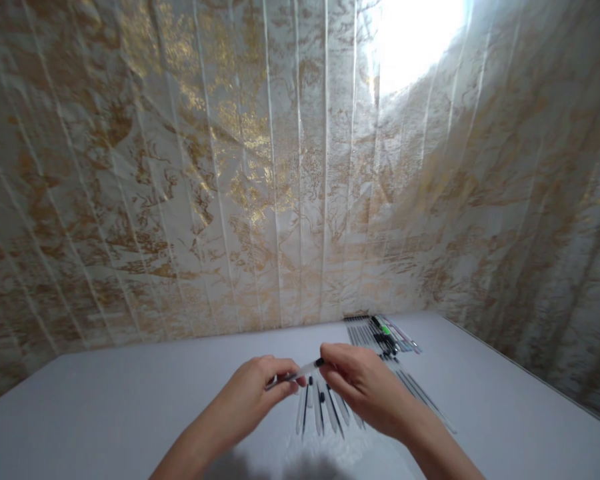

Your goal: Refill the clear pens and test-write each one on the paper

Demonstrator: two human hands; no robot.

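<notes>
At white surface (130,400), partly blocking loose pens (319,415), pinching one black-ended pen (308,368) with left fingers (286,365) and right fingers (334,355).

Your white table (105,393), pen parts spread on it.
Nearest you, slim pen pieces (318,412) fan out; farther back to your right lie thin dark-ended rods (360,335), a green-banded black item (385,330) and long dark sticks (425,395).
</notes>
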